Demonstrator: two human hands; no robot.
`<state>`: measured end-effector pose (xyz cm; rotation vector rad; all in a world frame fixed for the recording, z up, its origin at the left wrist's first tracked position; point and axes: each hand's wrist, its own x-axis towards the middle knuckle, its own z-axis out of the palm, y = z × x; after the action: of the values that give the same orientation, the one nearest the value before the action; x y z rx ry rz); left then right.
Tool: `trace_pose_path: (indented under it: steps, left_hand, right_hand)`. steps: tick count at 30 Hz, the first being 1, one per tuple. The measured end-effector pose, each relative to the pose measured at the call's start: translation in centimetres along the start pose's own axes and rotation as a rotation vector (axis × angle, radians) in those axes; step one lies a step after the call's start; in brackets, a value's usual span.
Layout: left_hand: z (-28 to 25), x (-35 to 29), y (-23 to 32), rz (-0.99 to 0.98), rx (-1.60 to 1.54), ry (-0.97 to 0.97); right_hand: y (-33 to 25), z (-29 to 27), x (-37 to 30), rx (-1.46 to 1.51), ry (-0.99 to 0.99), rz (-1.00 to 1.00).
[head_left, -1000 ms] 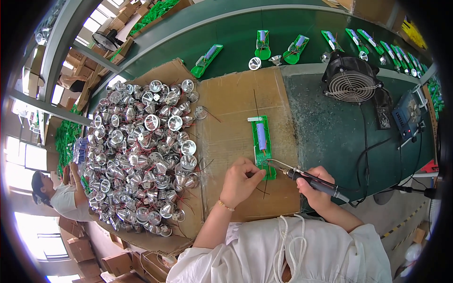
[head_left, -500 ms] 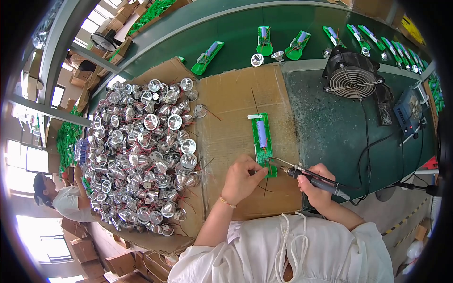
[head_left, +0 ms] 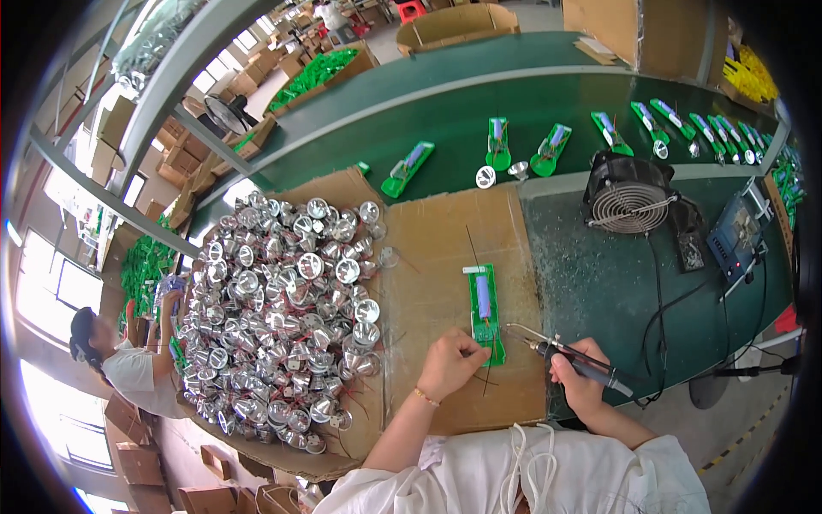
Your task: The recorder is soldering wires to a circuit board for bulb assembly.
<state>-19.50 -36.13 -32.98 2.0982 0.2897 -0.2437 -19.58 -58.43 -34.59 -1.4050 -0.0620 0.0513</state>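
A green plastic housing [head_left: 500,352] lies on the cardboard in front of me, with a purple cylindrical battery [head_left: 483,295] and a small green circuit board [head_left: 485,333] inside. My left hand [head_left: 450,367] is closed in a pinch at the housing's lower left side, on what looks like a thin wire; dark wire ends stick out below the fingertips. In my right hand [head_left: 580,379] is a soldering iron [head_left: 591,370] with a bent metal tube along it. Its tip points left and is just right of the circuit board, apart from it.
Silver reflector cups [head_left: 291,317] with red wires form a big heap to the left. A black fan [head_left: 630,195] stands at the right, beside a blue soldering station [head_left: 735,236] with cables. Several green housings [head_left: 498,147] line the bench beyond. A co-worker [head_left: 128,360] is at far left.
The soldering iron's tip has drawn back to the right from the circuit board. My left hand stays pinched by the housing. The whole view has tilted, so the scene appears lower.
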Motion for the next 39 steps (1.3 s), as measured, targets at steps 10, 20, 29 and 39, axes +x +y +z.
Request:
trace_pose_path:
  steps: [10,20,29,39]
  left_hand:
    - [0.2,-2.0,0.6,0.295,0.082,0.231]
    - [-0.1,-3.3,-0.5,0.635,0.404,0.313]
    - [-0.6,-3.0,-1.1,0.463,0.085,0.288]
    - [0.1,-0.9,-0.7,0.209,-0.068,0.238]
  right_hand:
    - [-0.3,-0.8,-0.3,-0.012,0.006,-0.036]
    - [-0.2,-0.9,-0.1,-0.045,0.003,-0.060]
    - [-0.6,-0.3,-0.3,-0.105,0.021,-0.065]
    - [-0.5,1.2,0.5,-0.039,-0.027,-0.010]
